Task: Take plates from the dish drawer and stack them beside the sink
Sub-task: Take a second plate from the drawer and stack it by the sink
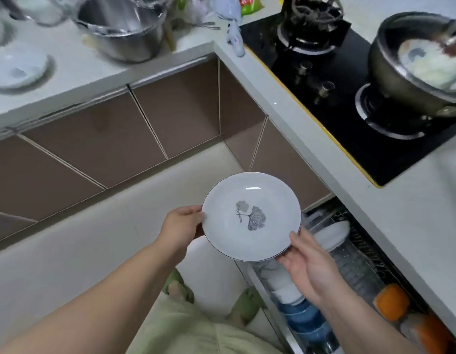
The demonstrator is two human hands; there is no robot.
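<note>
A white plate with a grey leaf print is held level above the floor, in front of the cabinets. My left hand grips its left rim and my right hand holds its lower right rim from underneath. Below and to the right, the dish drawer stands pulled out, with white plates, white bowls and blue bowls in its wire rack. Another white plate with a similar print lies on the counter at the far left.
A steel pot sits on the grey counter at the back. A black gas hob to the right carries a dark wok with a plate inside. Orange items lie in the drawer. My feet in green slippers stand below.
</note>
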